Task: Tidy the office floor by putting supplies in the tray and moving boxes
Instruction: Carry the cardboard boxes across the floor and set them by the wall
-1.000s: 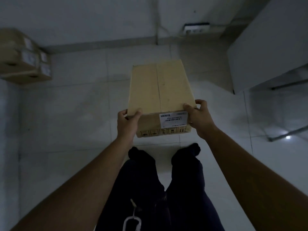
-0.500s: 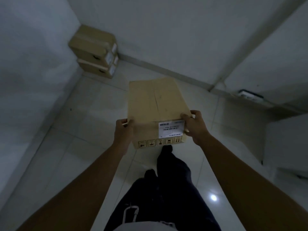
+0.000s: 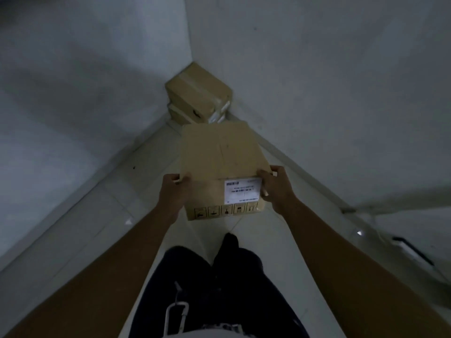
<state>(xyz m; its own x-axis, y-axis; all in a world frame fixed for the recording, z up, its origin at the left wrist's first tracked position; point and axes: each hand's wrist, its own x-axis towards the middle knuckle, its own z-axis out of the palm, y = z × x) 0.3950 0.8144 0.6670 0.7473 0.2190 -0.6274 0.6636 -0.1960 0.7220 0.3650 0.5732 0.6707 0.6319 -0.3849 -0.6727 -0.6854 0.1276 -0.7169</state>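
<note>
The cardboard box (image 3: 219, 152) is held in the air above the pale tiled floor (image 3: 97, 228). Its long axis points away from the person toward the room's corner, labelled end nearest. There, where 2 white walls meet, 2 stacked boxes (image 3: 197, 98) sit on the tiles. The left hand (image 3: 172, 191) and right hand (image 3: 275, 189) clamp its near corners, fingers curled round them.

Label (image 3: 242, 190) print unreadable; held box (image 3: 219, 152) hides the lower corner box (image 3: 178, 115) partly
</note>
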